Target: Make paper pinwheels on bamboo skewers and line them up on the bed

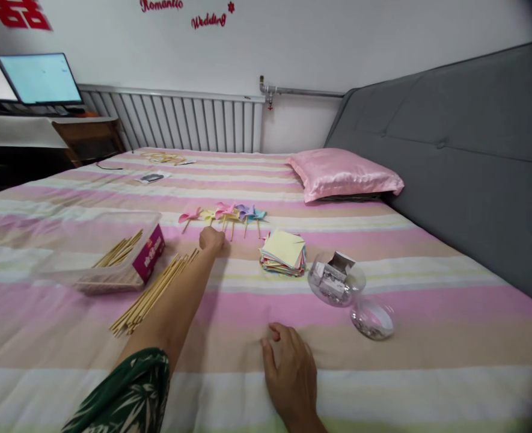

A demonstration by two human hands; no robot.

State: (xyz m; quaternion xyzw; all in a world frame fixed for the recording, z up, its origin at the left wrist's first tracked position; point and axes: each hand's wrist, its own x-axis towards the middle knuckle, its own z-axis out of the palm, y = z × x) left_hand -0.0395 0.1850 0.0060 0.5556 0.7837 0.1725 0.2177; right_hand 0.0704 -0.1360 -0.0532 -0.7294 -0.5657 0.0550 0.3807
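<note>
My left hand (pixel 211 239) is stretched far out over the striped bed sheet (pixel 428 300), fingers curled. It lies at the lower ends of the sticks of a row of paper pinwheels (pixel 224 211) in pink, yellow, purple and blue. I cannot tell whether a stick is in its grasp. My right hand (pixel 288 368) rests palm down on the sheet close to me, fingers loosely apart, holding nothing. A stack of coloured paper squares (pixel 284 252) lies right of the left hand. Loose bamboo sticks (pixel 151 294) lie under my left forearm.
A clear box (pixel 112 276) with more sticks and a pink label sits at left. Two clear round containers (pixel 336 279) (pixel 373 319) with small metal pieces stand at right. A pink pillow (pixel 344 173), grey headboard (pixel 473 150), radiator and monitors lie beyond.
</note>
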